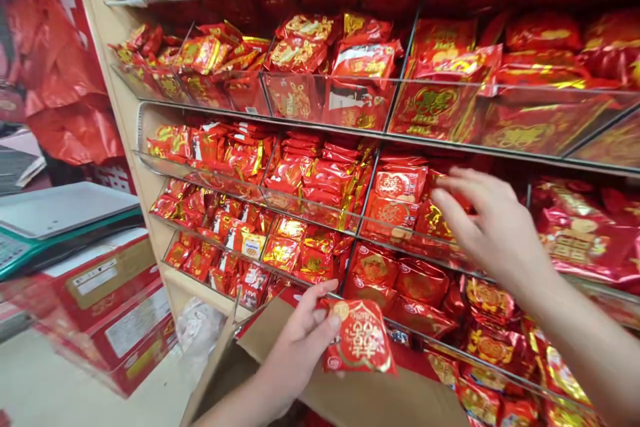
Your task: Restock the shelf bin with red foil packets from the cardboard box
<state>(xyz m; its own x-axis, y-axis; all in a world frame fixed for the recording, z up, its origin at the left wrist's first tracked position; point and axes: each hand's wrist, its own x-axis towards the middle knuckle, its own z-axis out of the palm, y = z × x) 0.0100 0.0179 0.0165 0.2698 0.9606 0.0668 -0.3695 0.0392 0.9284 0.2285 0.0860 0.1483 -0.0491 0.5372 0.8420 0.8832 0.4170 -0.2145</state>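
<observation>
My left hand (300,340) pinches a red packet (361,337) with gold Chinese characters by its left edge, thumb on top. The packet is over an open cardboard box (385,393) at the foot of the shelves. Higher up on the right, my right hand (485,217) has its fingers stretched out and its thumb apart, with nothing visible in its grasp. It is in front of a shelf compartment of stacked red packets (397,193). Whether the fingertips touch the red and gold packets behind them I cannot tell.
Tiered shelves with clear plastic fronts (330,97) hold many red and gold packets. On the left, a flat-topped scale (65,210) rests on red cartons (113,307). A red plastic bag (60,73) hangs above. Crumpled clear plastic (200,327) lies beside the cardboard box.
</observation>
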